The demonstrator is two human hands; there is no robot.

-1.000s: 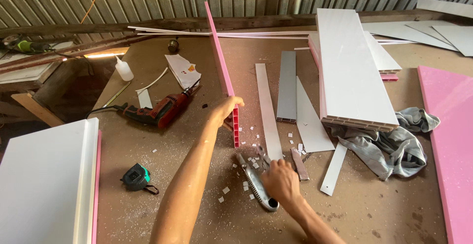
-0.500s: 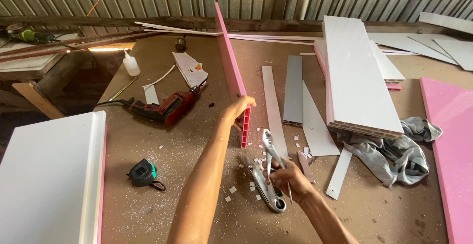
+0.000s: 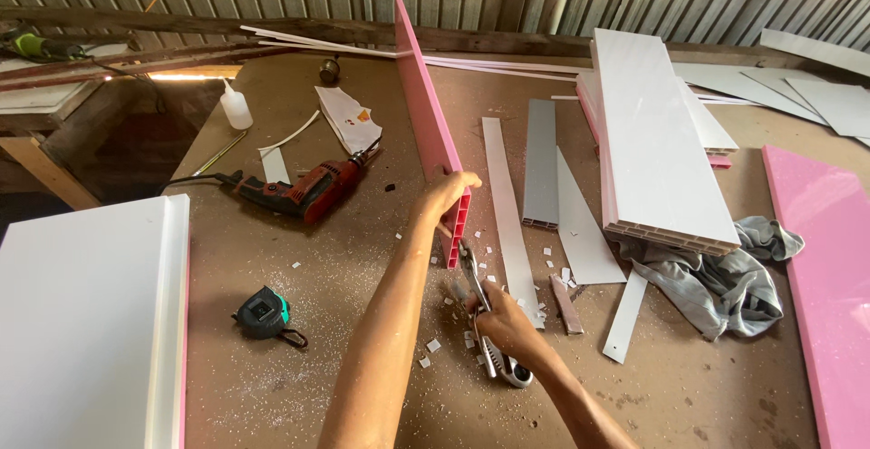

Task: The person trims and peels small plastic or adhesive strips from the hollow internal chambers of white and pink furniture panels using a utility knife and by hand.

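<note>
At frame centre the right hand (image 3: 507, 327) has lifted the snips (image 3: 485, 308) to the end of the pink panel (image 3: 426, 114), fingers wrapping the handles, while the left hand (image 3: 450, 191) grips the panel's edge.

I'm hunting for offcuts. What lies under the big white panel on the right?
Under the white panel sit a pink panel and another white one, edges showing. A grey rag lies by its near end. The rest is covered.

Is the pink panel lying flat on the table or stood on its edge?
On its edge: the pink panel stands upright on the table, steadied at its near end by the left hand.
</note>
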